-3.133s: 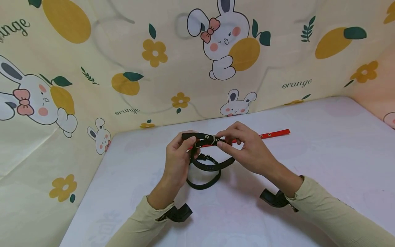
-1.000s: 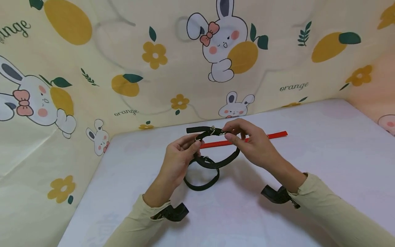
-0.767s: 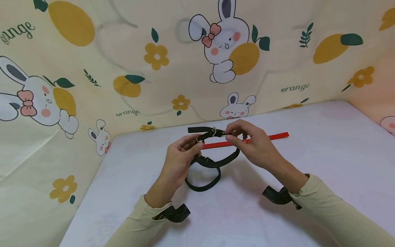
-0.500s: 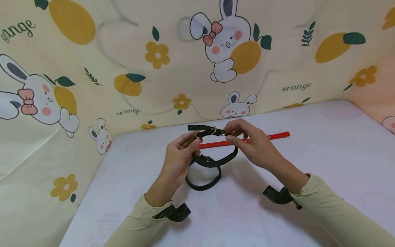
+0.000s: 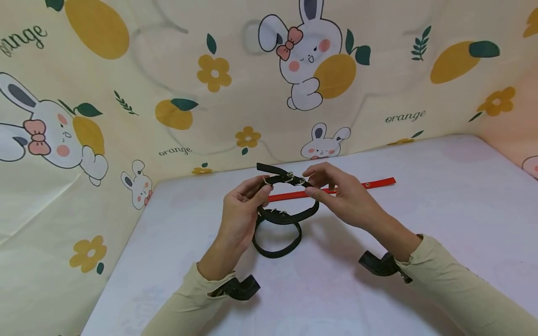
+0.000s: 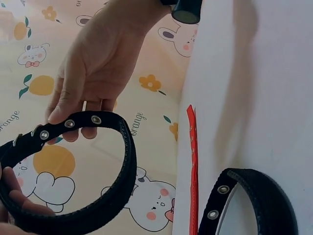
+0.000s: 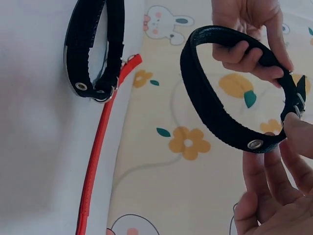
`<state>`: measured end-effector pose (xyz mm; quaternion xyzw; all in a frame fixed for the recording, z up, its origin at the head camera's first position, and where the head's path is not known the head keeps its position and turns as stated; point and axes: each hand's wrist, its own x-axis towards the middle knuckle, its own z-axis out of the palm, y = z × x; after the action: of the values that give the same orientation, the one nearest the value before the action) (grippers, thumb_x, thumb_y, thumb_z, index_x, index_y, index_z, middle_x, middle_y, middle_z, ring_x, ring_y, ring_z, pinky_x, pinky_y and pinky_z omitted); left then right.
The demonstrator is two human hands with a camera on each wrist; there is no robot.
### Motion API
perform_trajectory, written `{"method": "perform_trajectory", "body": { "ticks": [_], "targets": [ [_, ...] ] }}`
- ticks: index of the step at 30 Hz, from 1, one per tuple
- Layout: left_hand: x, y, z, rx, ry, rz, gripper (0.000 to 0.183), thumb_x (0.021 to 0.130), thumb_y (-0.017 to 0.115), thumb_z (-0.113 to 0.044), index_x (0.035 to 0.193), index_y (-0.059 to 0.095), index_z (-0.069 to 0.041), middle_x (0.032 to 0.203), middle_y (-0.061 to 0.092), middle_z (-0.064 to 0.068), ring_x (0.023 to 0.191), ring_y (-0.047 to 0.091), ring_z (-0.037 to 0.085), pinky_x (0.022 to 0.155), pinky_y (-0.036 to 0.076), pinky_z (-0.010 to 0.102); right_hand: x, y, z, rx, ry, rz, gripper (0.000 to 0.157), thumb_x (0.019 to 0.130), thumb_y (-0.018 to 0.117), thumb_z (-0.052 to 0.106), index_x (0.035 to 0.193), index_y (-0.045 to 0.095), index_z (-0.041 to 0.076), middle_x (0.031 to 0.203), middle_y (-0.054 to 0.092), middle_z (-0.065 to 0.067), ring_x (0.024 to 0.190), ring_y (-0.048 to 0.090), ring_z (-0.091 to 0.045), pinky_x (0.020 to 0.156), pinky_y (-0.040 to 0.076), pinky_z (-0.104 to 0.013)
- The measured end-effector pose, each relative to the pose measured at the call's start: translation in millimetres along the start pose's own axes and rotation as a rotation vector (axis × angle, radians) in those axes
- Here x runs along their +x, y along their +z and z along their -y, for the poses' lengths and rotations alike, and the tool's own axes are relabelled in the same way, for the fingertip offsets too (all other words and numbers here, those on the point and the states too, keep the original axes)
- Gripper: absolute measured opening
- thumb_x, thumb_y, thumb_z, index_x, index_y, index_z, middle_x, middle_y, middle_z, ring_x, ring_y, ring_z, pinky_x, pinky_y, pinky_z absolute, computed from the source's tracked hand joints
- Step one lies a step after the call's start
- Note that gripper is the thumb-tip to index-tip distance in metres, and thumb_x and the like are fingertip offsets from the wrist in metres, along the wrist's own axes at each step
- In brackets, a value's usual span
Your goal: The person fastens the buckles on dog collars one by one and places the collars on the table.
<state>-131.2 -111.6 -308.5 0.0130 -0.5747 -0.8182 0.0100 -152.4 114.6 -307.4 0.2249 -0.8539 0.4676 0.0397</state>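
A black collar (image 5: 296,217) with metal eyelets and a buckle is held up as a loop above the table. Its tail end sticks out through the buckle to the upper left. My left hand (image 5: 239,210) grips the loop's left side between thumb and fingers. On the right, my right hand (image 5: 342,193) has its thumb against the strap beside an eyelet, with its fingers behind the strap in the left wrist view; the index finger is raised off it in the head view. A second black collar (image 5: 275,254), closed in a loop, sits on the table below.
A red strap (image 5: 380,183) with eyelets lies straight across the table behind the hands. The white table (image 5: 420,242) meets a patterned cloth backdrop (image 5: 235,107) at its back and left. Both wrists carry black cameras (image 5: 244,287).
The left fingers have left the collar's tail and now hold the loop's side. The tail has tipped upward. The right fingers have loosened, and the collar has shifted slightly left.
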Motion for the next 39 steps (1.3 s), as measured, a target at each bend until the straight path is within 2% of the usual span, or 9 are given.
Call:
{"method": "perform_trajectory", "body": {
  "ticks": [7,11,15,19,23,30,35,39],
  "targets": [
    [-1.1,0.4,4.5,0.080,0.000,0.024,0.031,0.093,0.066,0.000,0.123,0.064,0.002,0.098,0.070,-0.003,0.086,0.056,0.012,0.075,0.047,0.020,-0.1,-0.7,0.7,0.020,0.013,0.003,0.037,0.093,0.071,0.028,0.127,0.058,0.019,0.109,0.068,0.002,0.102,0.064,-0.017,0.089,0.049,-0.040],
    [0.2,0.4,6.0,0.116,-0.006,0.022,0.031,0.093,0.067,-0.003,0.124,0.065,-0.001,0.100,0.069,-0.003,0.089,0.057,0.013,0.079,0.048,0.021,2.7,-0.4,4.7,0.045,-0.003,-0.011,0.034,0.095,0.069,0.032,0.125,0.060,0.019,0.114,0.067,0.002,0.102,0.063,-0.017,0.088,0.049,-0.040],
    [1.2,0.3,7.8,0.140,-0.016,0.020,0.031,0.092,0.069,-0.004,0.123,0.067,-0.002,0.102,0.069,-0.002,0.094,0.060,0.014,0.085,0.049,0.024,4.5,0.2,8.6,0.071,-0.027,-0.038,0.031,0.094,0.069,0.032,0.122,0.061,0.019,0.122,0.065,0.000,0.106,0.060,-0.017,0.092,0.048,-0.040],
    [0.5,1.2,9.6,0.145,-0.019,0.027,0.032,0.091,0.069,-0.002,0.122,0.067,-0.002,0.103,0.070,-0.002,0.098,0.062,0.014,0.090,0.051,0.024,4.0,0.3,9.2,0.071,-0.061,-0.052,0.030,0.094,0.069,0.029,0.121,0.062,0.017,0.124,0.065,-0.001,0.110,0.058,-0.016,0.095,0.046,-0.035],
    [-1.1,2.6,10.8,0.160,0.000,0.044,0.031,0.090,0.069,0.000,0.122,0.067,-0.001,0.101,0.070,-0.003,0.097,0.062,0.014,0.089,0.052,0.023,3.8,0.1,9.6,0.070,-0.087,-0.059,0.030,0.094,0.070,0.026,0.121,0.063,0.016,0.123,0.065,0.000,0.111,0.058,-0.015,0.096,0.046,-0.034],
    [-4.3,4.8,13.9,0.224,0.000,0.079,0.032,0.089,0.072,-0.004,0.121,0.068,-0.002,0.101,0.072,-0.003,0.097,0.063,0.016,0.087,0.052,0.026,2.6,1.8,10.5,0.081,-0.103,-0.031,0.032,0.094,0.070,0.027,0.124,0.063,0.018,0.124,0.066,0.004,0.121,0.054,-0.015,0.097,0.045,-0.040],
    [-4.7,4.3,16.6,0.236,0.028,0.100,0.033,0.088,0.073,-0.002,0.120,0.068,0.000,0.103,0.074,0.000,0.098,0.066,0.016,0.087,0.054,0.027,1.6,6.6,11.8,0.063,-0.092,-0.005,0.037,0.093,0.071,0.028,0.128,0.060,0.023,0.121,0.068,0.004,0.116,0.057,-0.019,0.092,0.046,-0.043],
    [-4.9,4.7,18.3,0.235,0.044,0.118,0.033,0.087,0.074,-0.003,0.120,0.069,0.000,0.106,0.075,0.002,0.100,0.067,0.016,0.088,0.054,0.027,0.8,8.4,12.9,0.052,-0.105,-0.016,0.039,0.092,0.072,0.026,0.129,0.059,0.025,0.116,0.070,0.002,0.113,0.059,-0.020,0.088,0.047,-0.043]
  ]
}}
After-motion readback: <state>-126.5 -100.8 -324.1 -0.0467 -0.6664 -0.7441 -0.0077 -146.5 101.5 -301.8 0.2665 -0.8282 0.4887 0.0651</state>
